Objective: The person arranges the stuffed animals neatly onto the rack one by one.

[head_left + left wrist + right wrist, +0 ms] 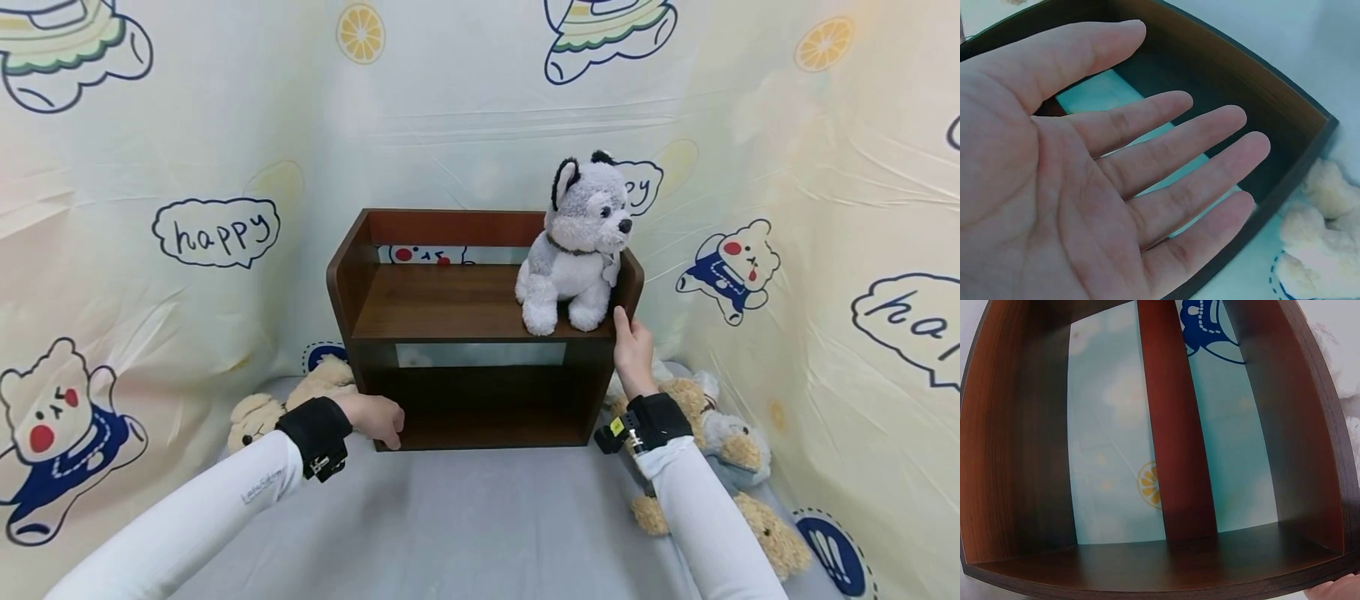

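White sleeves (217, 492) with black wrist straps (322, 433) lie closest, reaching from in front of a two-tier wooden shelf (427, 302) toward its two ends. It stands upright on a grey cloth (487, 525), its open front facing the wearer and its long axis running from left to right.

By its look, the shelf should be stiff and fairly weighty for its bulk, with smooth boards that could slip under a light touch. Its left side panel (354, 287) and right side panel (632, 283) look like the best places to take hold, one hand to each, kept level because of the load on top.

At the shelf's lower left front corner is the left hand (378, 418), fingers straight and slightly spread before the opening; whether they touch wood, I cannot tell. At the shelf's right end, the right hand (635, 358) pinches the front edge of the side panel, thumb up; its other fingers are mostly hidden.

On the shelf's upper tier, at the right end, sits a plush husky (573, 242), its muzzle turned right. Beyond the shelf's left end lies a beige plush toy (322, 379); beside its right end, a heap of plush toys (686, 408). Behind the shelf hangs a printed curtain (442, 142).
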`<state>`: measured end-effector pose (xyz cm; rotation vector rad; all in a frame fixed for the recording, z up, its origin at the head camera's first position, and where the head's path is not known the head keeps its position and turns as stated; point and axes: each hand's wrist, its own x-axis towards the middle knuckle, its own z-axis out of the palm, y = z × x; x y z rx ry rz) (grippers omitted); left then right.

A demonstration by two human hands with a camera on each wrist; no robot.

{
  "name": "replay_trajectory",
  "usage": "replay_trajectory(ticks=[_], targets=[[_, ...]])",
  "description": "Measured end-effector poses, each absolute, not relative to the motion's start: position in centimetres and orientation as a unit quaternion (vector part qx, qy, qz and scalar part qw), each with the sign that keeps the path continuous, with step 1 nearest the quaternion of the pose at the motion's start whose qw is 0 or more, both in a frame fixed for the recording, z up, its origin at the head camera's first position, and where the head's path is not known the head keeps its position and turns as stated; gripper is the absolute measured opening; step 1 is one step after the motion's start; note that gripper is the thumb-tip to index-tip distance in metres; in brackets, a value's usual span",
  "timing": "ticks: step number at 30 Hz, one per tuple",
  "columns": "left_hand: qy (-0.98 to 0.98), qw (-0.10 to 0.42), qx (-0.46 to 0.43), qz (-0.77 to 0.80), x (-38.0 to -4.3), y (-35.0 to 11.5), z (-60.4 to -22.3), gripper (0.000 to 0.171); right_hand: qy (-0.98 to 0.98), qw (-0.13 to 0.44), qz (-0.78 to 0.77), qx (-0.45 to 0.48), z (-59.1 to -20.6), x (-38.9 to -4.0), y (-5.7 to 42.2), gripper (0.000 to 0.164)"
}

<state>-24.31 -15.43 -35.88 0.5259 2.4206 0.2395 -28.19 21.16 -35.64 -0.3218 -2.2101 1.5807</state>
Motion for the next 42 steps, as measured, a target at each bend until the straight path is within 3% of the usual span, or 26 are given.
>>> replay_trajectory(ticks=[19, 24, 32, 42], targets=[[0.922, 0.328, 0.177, 0.100, -23.7, -18.8, -35.8, 0.020, -0.794, 0.207, 0.560, -0.116, -35.7, -28.1, 21.2, 0.051], [0.927, 0.308, 0.198, 0.082, -24.0, -20.2, -35.9, 0.018, -0.792, 0.207, 0.562, -0.117, -35.7, -28.1, 21.1, 0.048], [0.923, 0.324, 0.166, 0.123, -24.8, -21.5, -36.0, 0.033, -0.797, 0.206, 0.556, -0.115, -35.8, -28.0, 21.1, 0.049], [0.923, 0.303, 0.191, 0.139, -25.8, -23.1, -35.6, 0.022, -0.797, 0.217, 0.552, -0.113, -35.7, -28.0, 21.1, 0.047]])
